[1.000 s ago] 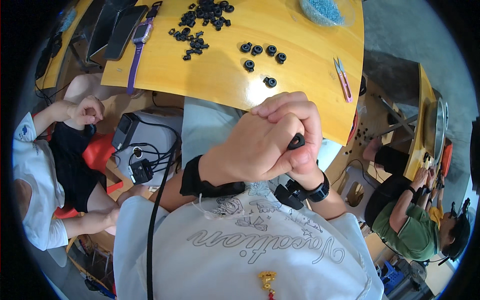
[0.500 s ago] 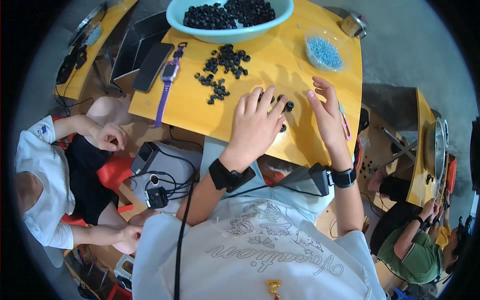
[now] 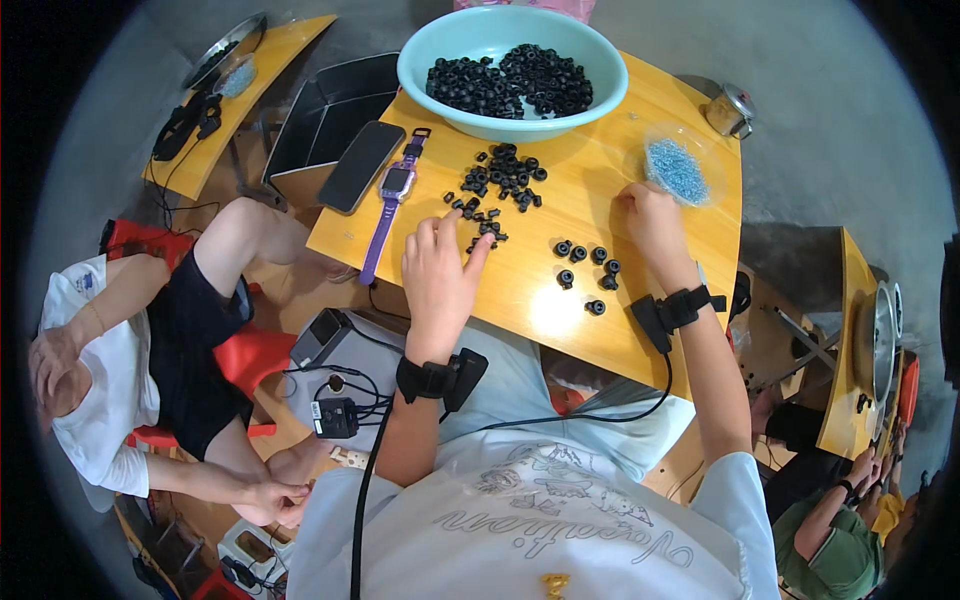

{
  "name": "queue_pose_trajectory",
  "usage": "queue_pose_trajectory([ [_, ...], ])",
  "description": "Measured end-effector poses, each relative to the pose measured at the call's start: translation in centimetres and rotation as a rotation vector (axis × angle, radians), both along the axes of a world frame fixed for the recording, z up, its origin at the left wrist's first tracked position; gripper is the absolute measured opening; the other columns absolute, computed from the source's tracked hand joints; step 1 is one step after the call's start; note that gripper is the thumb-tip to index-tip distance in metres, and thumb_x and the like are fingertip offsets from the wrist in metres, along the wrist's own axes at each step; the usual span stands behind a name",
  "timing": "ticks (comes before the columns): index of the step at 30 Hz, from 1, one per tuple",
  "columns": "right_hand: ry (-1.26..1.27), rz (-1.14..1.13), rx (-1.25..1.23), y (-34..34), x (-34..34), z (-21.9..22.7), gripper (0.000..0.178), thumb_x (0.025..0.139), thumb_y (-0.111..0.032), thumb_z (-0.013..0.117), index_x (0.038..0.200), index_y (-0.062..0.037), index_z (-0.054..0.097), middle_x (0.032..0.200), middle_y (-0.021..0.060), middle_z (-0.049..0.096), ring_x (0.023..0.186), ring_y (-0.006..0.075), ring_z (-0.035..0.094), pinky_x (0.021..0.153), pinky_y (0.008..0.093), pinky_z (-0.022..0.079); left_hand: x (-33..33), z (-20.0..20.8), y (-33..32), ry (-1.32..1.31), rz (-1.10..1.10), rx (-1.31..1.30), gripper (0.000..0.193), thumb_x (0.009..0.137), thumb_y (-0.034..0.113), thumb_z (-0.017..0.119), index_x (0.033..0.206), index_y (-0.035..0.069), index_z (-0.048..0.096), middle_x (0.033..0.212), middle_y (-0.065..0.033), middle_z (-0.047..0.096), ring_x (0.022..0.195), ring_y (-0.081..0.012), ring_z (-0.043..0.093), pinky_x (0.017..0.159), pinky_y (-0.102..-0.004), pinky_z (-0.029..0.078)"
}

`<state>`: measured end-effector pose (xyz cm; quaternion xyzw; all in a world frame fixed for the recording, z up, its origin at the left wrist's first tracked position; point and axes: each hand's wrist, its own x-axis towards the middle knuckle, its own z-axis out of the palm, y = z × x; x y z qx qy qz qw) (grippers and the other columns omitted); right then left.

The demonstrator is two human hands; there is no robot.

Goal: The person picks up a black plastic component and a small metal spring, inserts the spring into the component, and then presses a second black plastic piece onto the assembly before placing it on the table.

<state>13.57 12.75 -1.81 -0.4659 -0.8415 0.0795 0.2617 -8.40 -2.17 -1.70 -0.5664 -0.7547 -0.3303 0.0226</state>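
My left hand (image 3: 436,275) is over the near end of a loose pile of small black parts (image 3: 510,178), thumb and fingers apart, fingertips close to the lowest pieces. Nothing shows in its grasp. My right hand (image 3: 655,230) is closed with curled fingers beside a clear tub (image 3: 702,168) of tiny light-blue pieces (image 3: 677,172); whatever the fingers pinch is hidden. Between the hands lie several small black round parts with a hole in the middle (image 3: 598,254), set apart from the pile.
A pale turquoise basin (image 3: 415,75) full of black parts stands at the table's far side. Left of the pile lie a purple-strapped watch (image 3: 378,235) and a dark phone (image 3: 362,167). A metal mug (image 3: 730,110) sits far right. Cables run from both wrists. A seated person (image 3: 110,360) is at left.
My left hand has moved left from the separate black round parts to the pile. My right hand has moved beside the blue-piece tub, its fingers curling closed. The view has shifted, showing more of the basin.
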Motion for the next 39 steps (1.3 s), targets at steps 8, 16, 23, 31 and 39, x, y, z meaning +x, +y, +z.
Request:
queue_pose_trajectory([
  [8,0.313,0.012,-0.219,-3.1,0.5,3.6,0.021,0.077,0.002,0.051,0.098,-0.0015,0.053,0.079,0.0134,0.058,0.071,0.0237,0.058,0.06,0.0323,0.047,-0.2,-0.7,-0.1,-0.095,-0.079,-0.005,0.022,0.073,0.018,0.065,0.086,0.001,0.06,0.087,-0.0106,0.055,0.086,-0.0282,0.052,0.075,-0.0358,0.042],
  [16,0.639,0.025,-0.467,-4.8,1.0,1.8,0.021,0.08,0.005,0.046,0.099,-0.004,0.049,0.088,0.0045,0.05,0.075,0.011,0.052,0.061,0.0249,0.046,-0.3,-1.3,0.2,-0.171,-0.124,0.071,0.02,0.072,0.011,0.065,0.089,0.001,0.06,0.084,-0.0105,0.057,0.079,-0.0262,0.055,0.068,-0.0336,0.045],
  [23,0.668,0.072,-0.562,-5.3,1.0,1.9,0.026,0.076,0.008,0.036,0.093,-0.0055,0.05,0.083,0.0009,0.047,0.074,0.0066,0.047,0.062,0.0169,0.037,0.1,-0.9,0.6,-0.463,-0.128,0.178,0.022,0.076,0.003,0.059,0.098,0.002,0.056,0.086,-0.0108,0.057,0.082,-0.0244,0.054,0.074,-0.0327,0.044],
  [31,0.758,0.194,-0.751,-9.3,-1.5,5.2,0.021,0.078,0.003,0.032,0.087,-0.0022,0.05,0.081,0.0028,0.052,0.08,0.0111,0.048,0.077,0.0232,0.037,-3.1,-2.3,2.9,-0.843,-0.034,0.209,0.013,0.083,0.004,0.038,0.087,0.001,0.051,0.082,-0.0096,0.053,0.077,-0.0169,0.051,0.068,-0.0263,0.039],
  [39,0.883,0.266,-0.769,-12.2,-1.3,4.0,0.02,0.079,0.003,0.034,0.089,-0.0019,0.051,0.086,0.0035,0.052,0.086,0.0116,0.049,0.081,0.0238,0.036,-2.0,1.1,4.2,-0.642,0.035,0.085,0.019,0.081,0.017,0.047,0.075,0.0,0.053,0.067,-0.0096,0.051,0.068,-0.0216,0.051,0.065,-0.0309,0.039],
])
